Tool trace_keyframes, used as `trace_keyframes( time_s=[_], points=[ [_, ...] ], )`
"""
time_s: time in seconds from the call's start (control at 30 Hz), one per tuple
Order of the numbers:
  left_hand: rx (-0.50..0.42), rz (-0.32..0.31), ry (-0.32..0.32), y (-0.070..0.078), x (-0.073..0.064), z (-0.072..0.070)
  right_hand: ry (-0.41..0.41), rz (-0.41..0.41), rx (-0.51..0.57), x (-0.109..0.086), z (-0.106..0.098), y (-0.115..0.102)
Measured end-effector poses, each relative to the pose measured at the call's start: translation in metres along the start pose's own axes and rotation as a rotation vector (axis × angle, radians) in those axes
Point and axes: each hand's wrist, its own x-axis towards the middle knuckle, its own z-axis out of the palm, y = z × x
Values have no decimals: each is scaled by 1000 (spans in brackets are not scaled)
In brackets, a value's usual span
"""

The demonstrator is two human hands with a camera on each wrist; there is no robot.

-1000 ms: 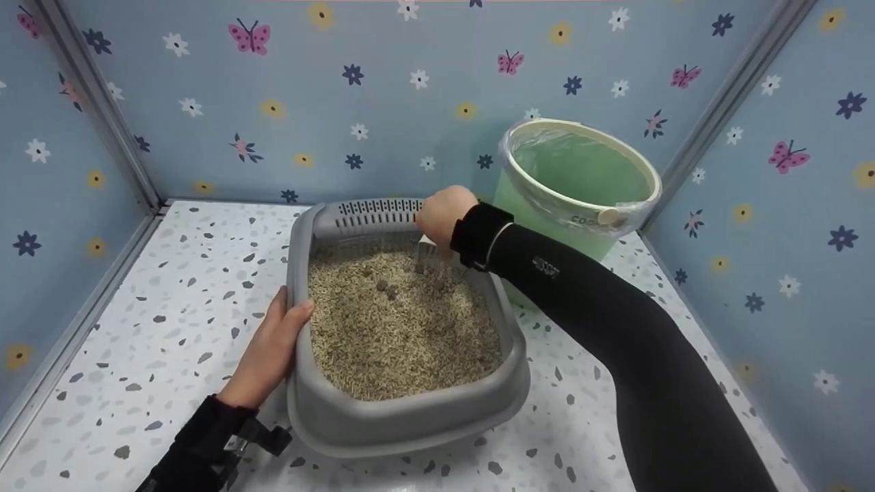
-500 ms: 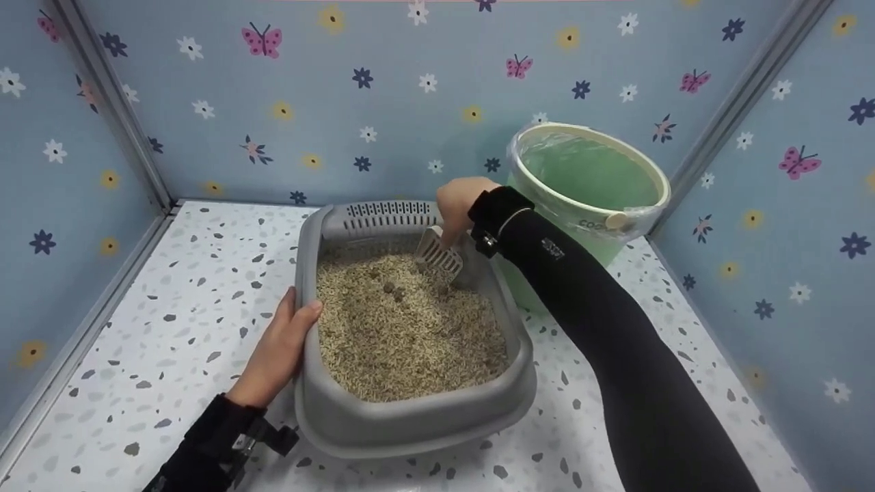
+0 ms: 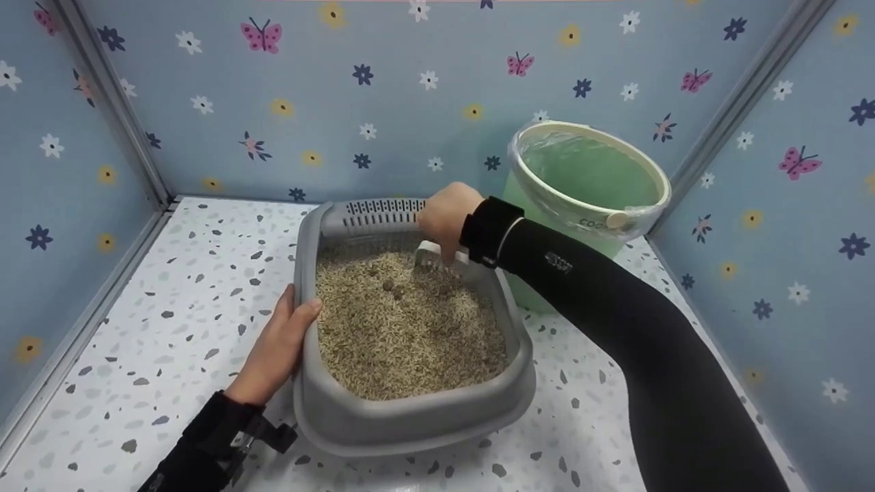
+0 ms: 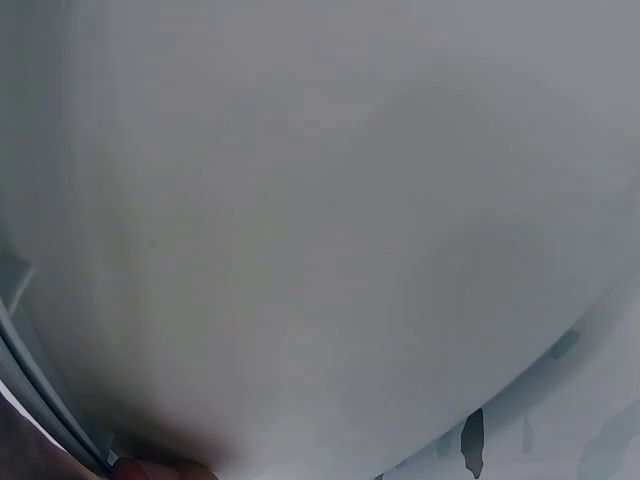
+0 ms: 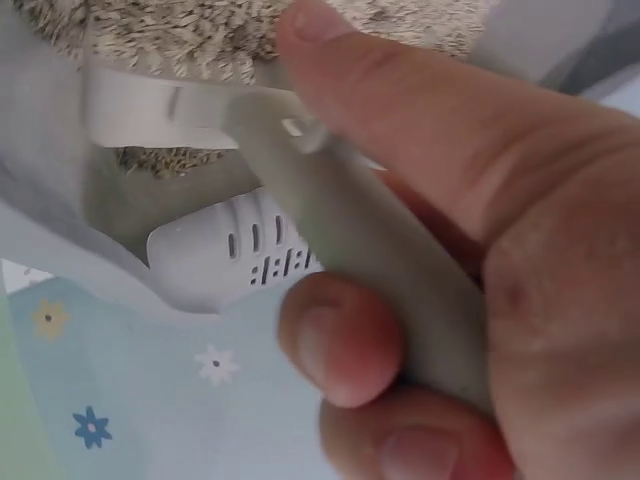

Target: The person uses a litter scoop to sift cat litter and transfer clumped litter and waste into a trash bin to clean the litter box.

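A grey litter box stands on the floor, holding tan pellet litter. My left hand grips its left side, thumb over the rim and fingers against the outer wall. Bent over the back right of the box, my right hand holds a pale litter scoop. The right wrist view shows fingers and thumb wrapped round the scoop's handle. The scoop's head is down at the litter, its lower part hidden. A few dark clumps lie on the surface left of it.
Right behind the box stands a green bin with a cream rim and a clear plastic liner. Blue flowered panels rise at the back and both sides. The floor is white with grey speckles.
The scoop lifted and tilted half a second ago, showing its slotted face; now it is lowered again, turned edge up at the litter. My left hand keeps its grip on the box.
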Motion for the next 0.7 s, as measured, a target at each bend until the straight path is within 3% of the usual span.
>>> trace_keyframes(
  time_s=[0.2, 0.4, 0.57, 0.7],
  points=[
    [-16, 12, 3, -3, 0, 0, -119, 18, 173, 0, -11, 8],
    [-11, -1, 5, -4, -1, 1, -237, 121, 493, 7, -14, 24],
    [-3, -19, 3, -3, -2, 1, -241, 164, 593, 9, -6, 38],
    [-8, -5, 12, 0, -2, -1, -207, 143, 632, 11, 0, 44]
  ],
)
